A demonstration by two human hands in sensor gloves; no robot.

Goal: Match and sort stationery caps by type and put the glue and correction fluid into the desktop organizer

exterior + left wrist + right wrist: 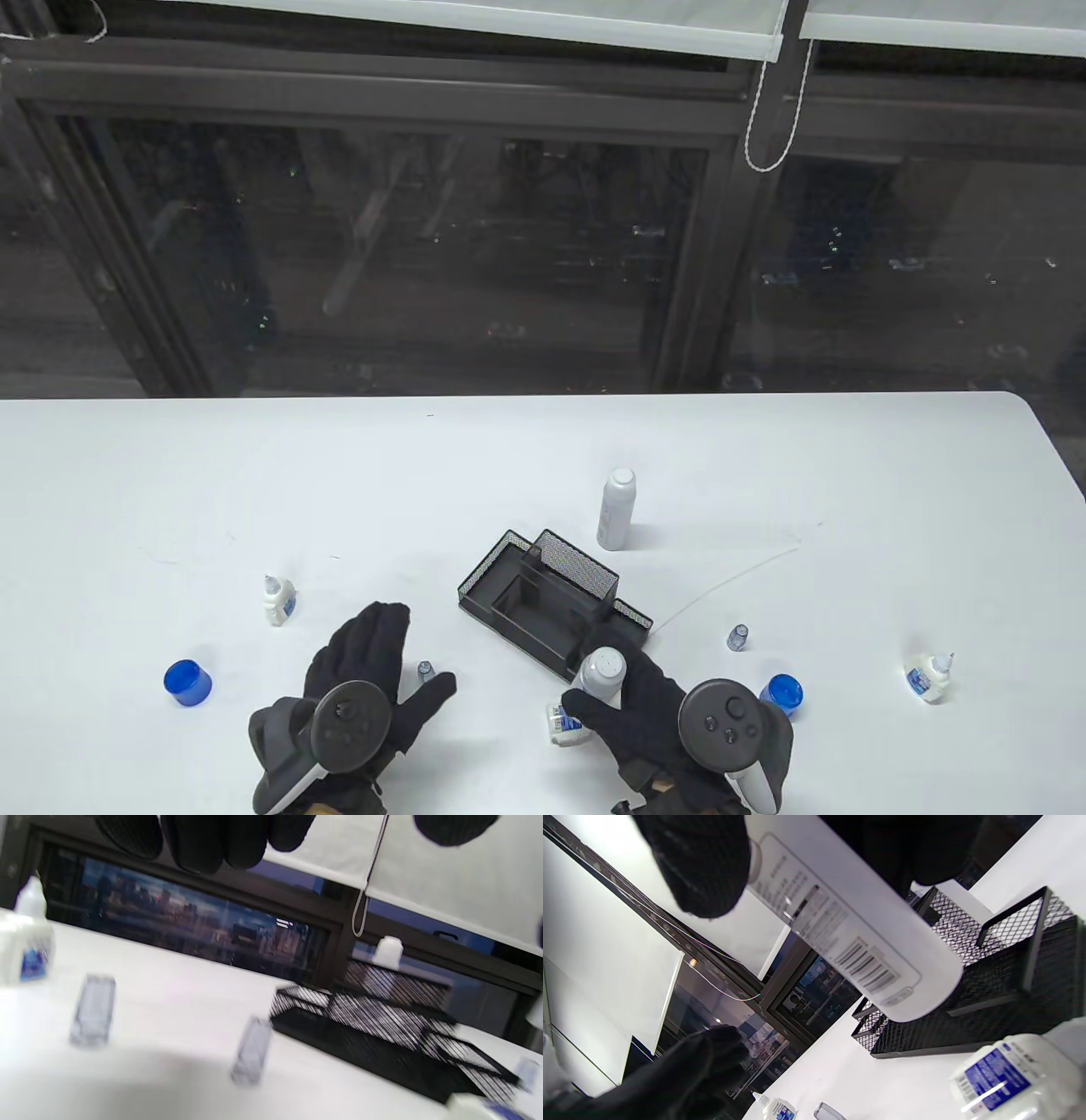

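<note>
My right hand [607, 700] grips a tall white bottle [602, 669] with a white cap, tilted just above the near corner of the black mesh organizer [509, 586]. In the right wrist view the fingers [700, 861] wrap round that bottle [857, 925], its base over the organizer [1009, 984]. A small white bottle with a blue label [562, 723] lies by my right thumb. My left hand [420, 649] is held flat and open over the table, a small clear cap [425, 672] standing between its thumb and fingers. The left wrist view shows two clear caps [92, 1010] [252, 1056] below the fingers [199, 840].
A second tall white bottle [617, 509] stands behind the organizer. Small white bottles stand at the left [278, 599] and far right [929, 677]. Blue caps sit at the left [187, 682] and by my right wrist [781, 692]. Another clear cap [737, 637] stands right of the organizer.
</note>
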